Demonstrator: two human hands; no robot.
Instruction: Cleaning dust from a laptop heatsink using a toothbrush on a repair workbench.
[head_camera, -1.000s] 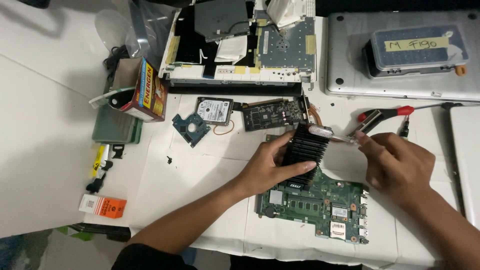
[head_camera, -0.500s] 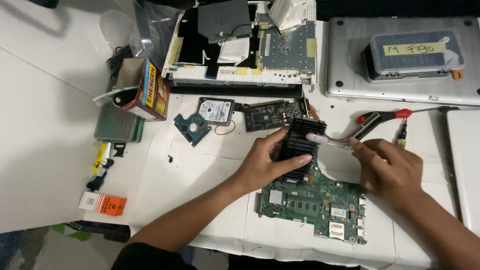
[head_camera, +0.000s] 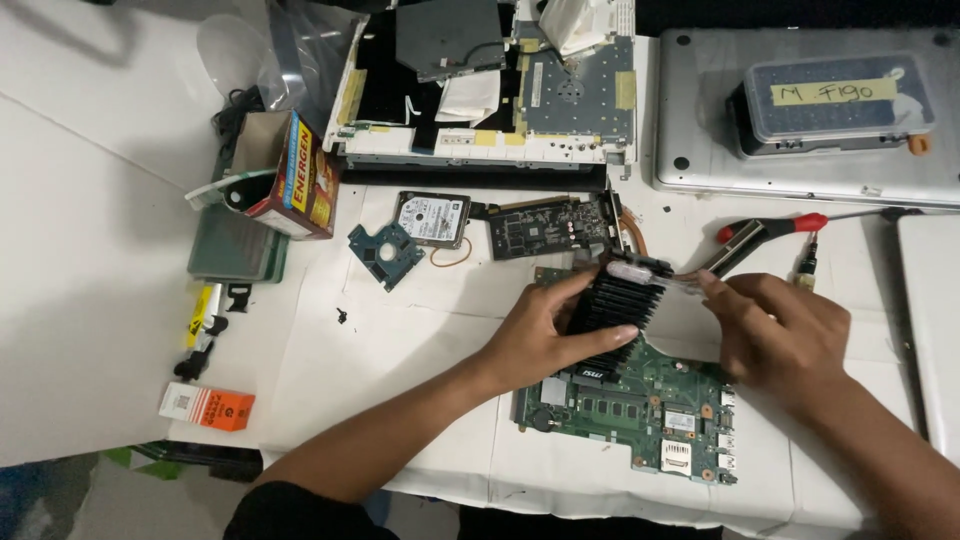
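Left hand (head_camera: 545, 335) is clamped on the black finned heatsink (head_camera: 617, 302), long axis tilted up-right, lifted above the green motherboard (head_camera: 640, 410). Right hand (head_camera: 785, 330), just beside its upper right end, pinches the copper heat pipe (head_camera: 683, 280) there.

Black finned heatsink (head_camera: 620, 305), tilted, above green motherboard (head_camera: 640, 410)

Red-yellow open carton (head_camera: 292, 178) far left – small orange-white box (head_camera: 207, 406) below it.
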